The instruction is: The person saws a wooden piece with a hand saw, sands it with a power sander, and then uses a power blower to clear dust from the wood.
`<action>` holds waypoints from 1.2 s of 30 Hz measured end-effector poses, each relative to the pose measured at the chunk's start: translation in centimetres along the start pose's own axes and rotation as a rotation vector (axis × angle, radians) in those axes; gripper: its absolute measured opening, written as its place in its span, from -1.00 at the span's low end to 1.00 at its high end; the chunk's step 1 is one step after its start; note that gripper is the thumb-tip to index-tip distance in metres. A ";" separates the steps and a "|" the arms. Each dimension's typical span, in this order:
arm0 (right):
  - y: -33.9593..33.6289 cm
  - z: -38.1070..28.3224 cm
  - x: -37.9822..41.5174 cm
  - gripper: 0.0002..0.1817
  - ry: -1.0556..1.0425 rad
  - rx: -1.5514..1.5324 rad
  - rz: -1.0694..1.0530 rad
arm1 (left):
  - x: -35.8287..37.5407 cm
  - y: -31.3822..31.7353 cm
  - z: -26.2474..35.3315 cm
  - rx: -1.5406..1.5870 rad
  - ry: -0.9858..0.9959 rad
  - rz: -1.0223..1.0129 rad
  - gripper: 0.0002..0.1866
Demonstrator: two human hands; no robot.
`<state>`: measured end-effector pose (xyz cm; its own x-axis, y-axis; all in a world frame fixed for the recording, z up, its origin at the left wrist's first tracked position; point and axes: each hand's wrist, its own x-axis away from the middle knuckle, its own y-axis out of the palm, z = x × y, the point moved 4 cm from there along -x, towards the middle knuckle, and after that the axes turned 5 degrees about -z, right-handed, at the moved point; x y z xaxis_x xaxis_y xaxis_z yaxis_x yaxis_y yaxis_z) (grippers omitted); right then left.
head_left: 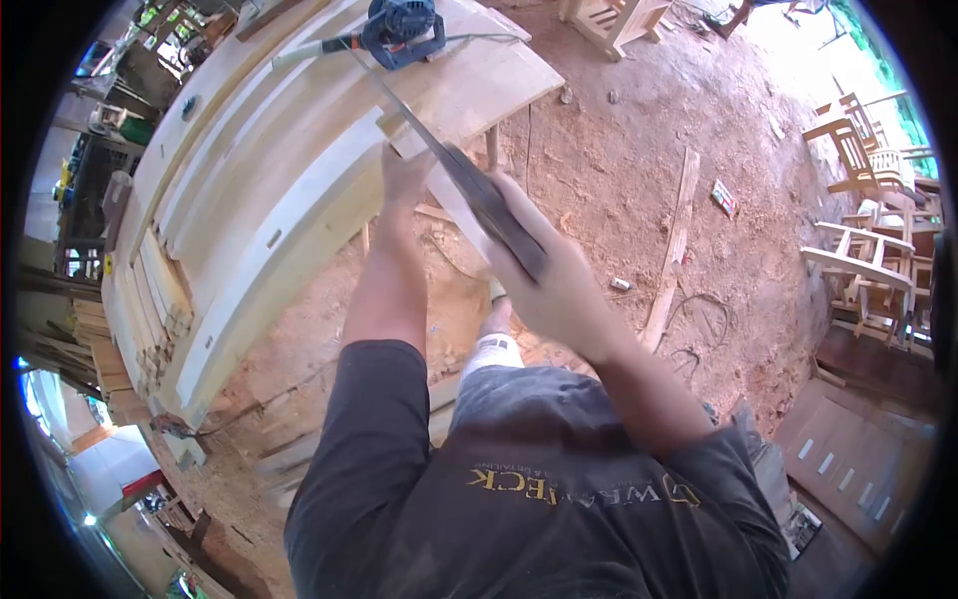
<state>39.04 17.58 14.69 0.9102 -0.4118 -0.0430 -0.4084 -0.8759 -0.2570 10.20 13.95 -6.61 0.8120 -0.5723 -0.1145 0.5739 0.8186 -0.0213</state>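
My right hand (559, 290) is wrapped around the dark handle of a handsaw (424, 130), seen nearly edge-on. The thin blade slants up and left, past my left hand, towards the workbench (489, 85). My left hand (404, 180) is closed on a small wood piece (401, 132) at the end of a long curved board (299, 195). The saw blade overlaps the right side of that wood piece in this view. Slots show along the pale face of the curved board.
A blue power tool (399, 35) with a long nozzle lies on the bench's far side. Stacked wood strips (160, 290) sit at the left. Sawdust covers the floor, with a plank (674, 240) and a cable (704, 314) on it. Wooden chairs (868, 150) stand at right.
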 end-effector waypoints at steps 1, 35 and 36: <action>-1.2 0.4 4.1 -0.28 0.001 0.044 -0.009 | -0.2 -0.3 -0.4 -0.072 0.058 0.018 -0.64; 1.6 2.4 -6.6 -0.30 -0.048 0.003 0.029 | -0.7 0.1 1.6 -0.070 0.145 0.020 -0.42; 1.7 2.6 -4.7 -0.29 -0.087 -0.044 0.025 | 0.2 0.3 2.8 -0.403 0.328 0.058 -0.40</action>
<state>34.27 18.71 11.95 0.9014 -0.4121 -0.1327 -0.4320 -0.8767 -0.2118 10.81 13.95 -3.86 0.7284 -0.5330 -0.4306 0.3900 0.8392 -0.3789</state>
